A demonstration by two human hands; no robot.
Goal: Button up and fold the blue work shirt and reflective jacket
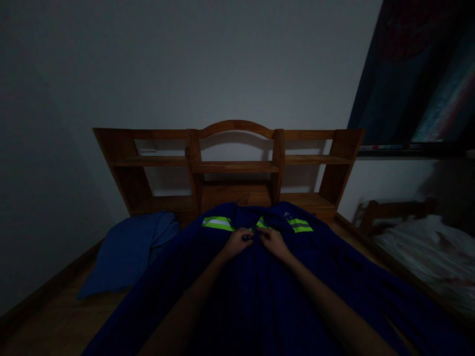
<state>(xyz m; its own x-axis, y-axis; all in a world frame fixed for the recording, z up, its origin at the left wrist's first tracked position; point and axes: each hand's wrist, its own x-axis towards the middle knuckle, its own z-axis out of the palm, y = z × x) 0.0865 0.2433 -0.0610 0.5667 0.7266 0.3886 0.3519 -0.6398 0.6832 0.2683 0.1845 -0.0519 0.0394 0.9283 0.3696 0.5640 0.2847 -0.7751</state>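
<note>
A dark blue work jacket (222, 277) lies spread out with its collar toward the shelf and its sleeves angled out to both sides. Yellow-green and silver reflective strips cross its chest, and a small pale logo shows on the right side. At the front opening, my left hand (239, 241) pinches the left edge of the jacket. Close beside it, my right hand (272, 241) has its fingers curled on the other edge. The two hands are slightly apart over the middle seam. Whatever fastener lies under the fingertips is too dark to make out.
Beyond the collar stands a wooden shelf unit (237, 167) against the white wall (222, 64). Folded blue cloth (128, 247) lies at the left on the wooden floor (48, 326). To the right are a whitish plastic bag (430, 247) and a low wooden frame (393, 210), below a dark window.
</note>
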